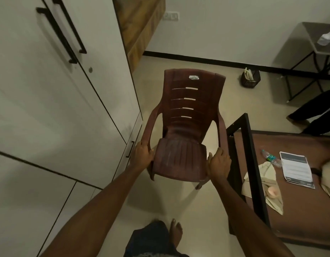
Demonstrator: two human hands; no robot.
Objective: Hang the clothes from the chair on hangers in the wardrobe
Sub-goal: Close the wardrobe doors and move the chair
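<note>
A dark red plastic chair (186,125) with armrests stands in front of me, its seat bare with no clothes on it. My left hand (142,154) grips the front end of its left armrest. My right hand (219,164) grips the right armrest's front end at the seat edge. The white wardrobe (49,101) fills the left side, its doors with long black handles closed. A beige garment (266,182) lies crumpled on the brown bed at the right. No hangers are in view.
A bed (297,210) with a black metal frame stands close right of the chair, carrying a plastic bottle (270,157), a printed sheet (296,169) and a small round item. A black basket (251,78) sits by the far wall, a grey table (312,39) beyond. Another person's dark-trousered legs (316,110) stand right.
</note>
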